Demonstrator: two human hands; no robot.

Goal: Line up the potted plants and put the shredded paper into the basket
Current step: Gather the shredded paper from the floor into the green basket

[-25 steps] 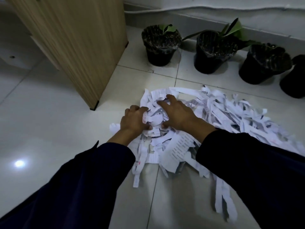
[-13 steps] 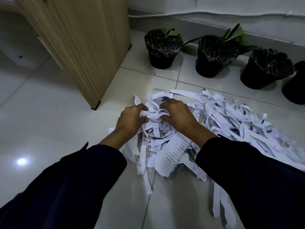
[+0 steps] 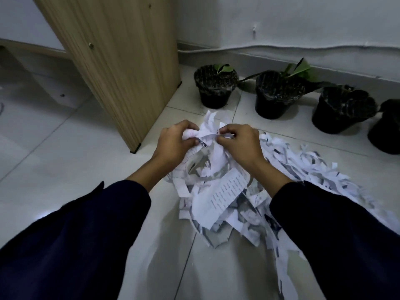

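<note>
Your left hand point(image 3: 175, 141) and right hand point(image 3: 240, 141) are both closed on one bunch of shreds point(image 3: 207, 135), fingers curled and pinching it from either side, raised just above the pile point(image 3: 238, 191). Strips trail from the bunch down into the heap; several remain tangled with what lies on the floor.

The pile is spread over the tiles in front of you and runs off to your right. Four pots point(image 3: 214, 89) stand in a row along the wall behind it, reasonably aligned already. The basket is not in view, so its position cannot be confirmed.

Risks noted:
- The grip takes only the top of the bunch. Loose strips hanging below will likely slide out on the way and scatter across the tiles, which look smooth.
- Tangled strips may drag part of the heap along if you lift sharply, spreading it wider.
- The nearest pot sits just behind your hands; a forward swing could knock it out of line.
- Most of the paper is not yet gathered, so many trips appear necessary.
</note>
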